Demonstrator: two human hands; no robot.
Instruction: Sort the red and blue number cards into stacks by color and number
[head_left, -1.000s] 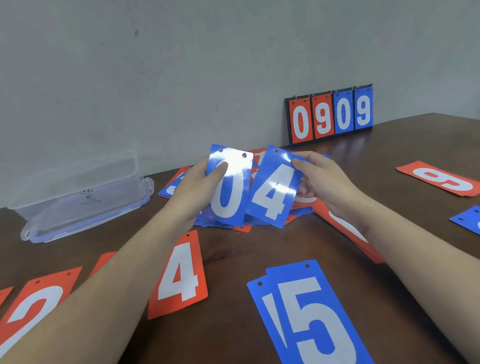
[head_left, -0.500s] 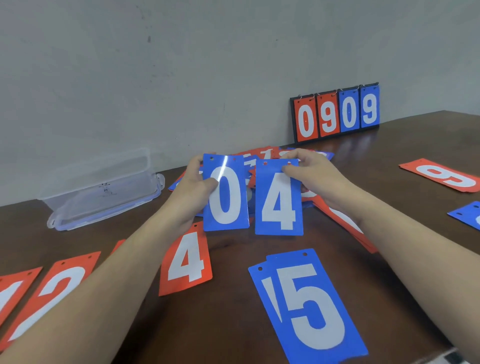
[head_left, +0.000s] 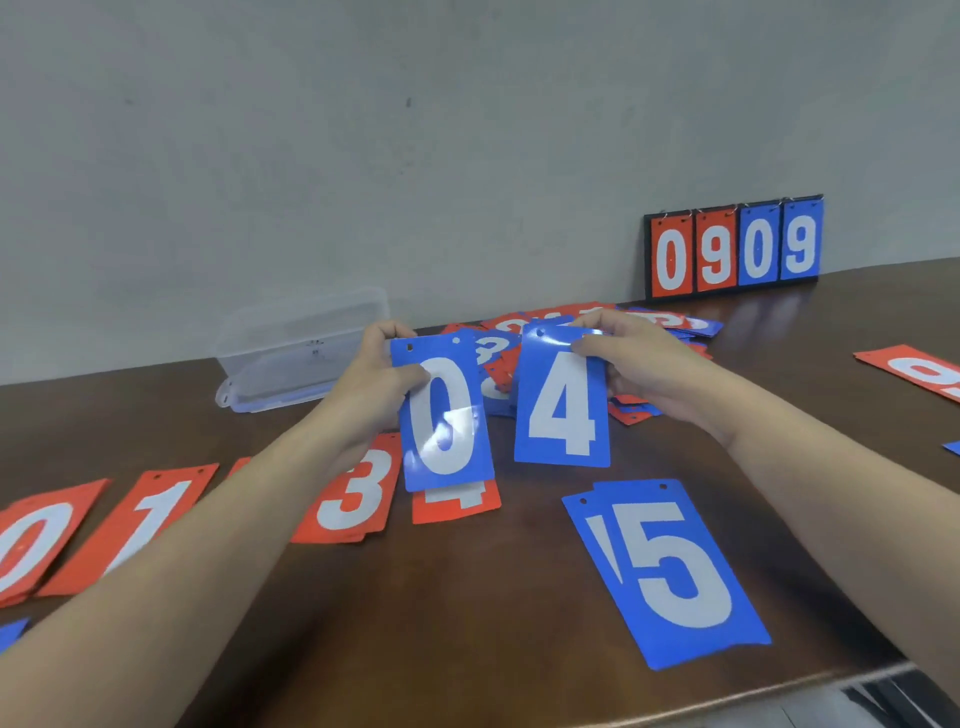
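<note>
Above the table's middle, hands: the left hand (head_left: 376, 387) pinches the blue 0 card (head_left: 444, 413) by its upper left edge, thumb on the face; the right hand (head_left: 641, 364) pinches the blue 4 card (head_left: 563, 402) at its top right corner; both cards are lifted, upright, side by side and apart
Unsorted heap: red and blue cards (head_left: 670, 325) mixed at 12 o'clock, behind the held pair
Blue stack: the blue 5 card (head_left: 675, 566) on another blue card, at 5 o'clock
Red row: red 4 card (head_left: 457, 504) partly hidden below the blue 0; red 3 card (head_left: 353, 493), red 1 card (head_left: 140, 525) and red 0 card (head_left: 36, 540) toward 8 o'clock
Far right: a red card (head_left: 919, 369) at 3 o'clock
Back: clear plastic box (head_left: 301, 348) at 10 o'clock; scoreboard (head_left: 735, 249) reading 0909 at 1 o'clock, against the wall (head_left: 363, 156)
Surface: dark wooden table (head_left: 467, 623)
</note>
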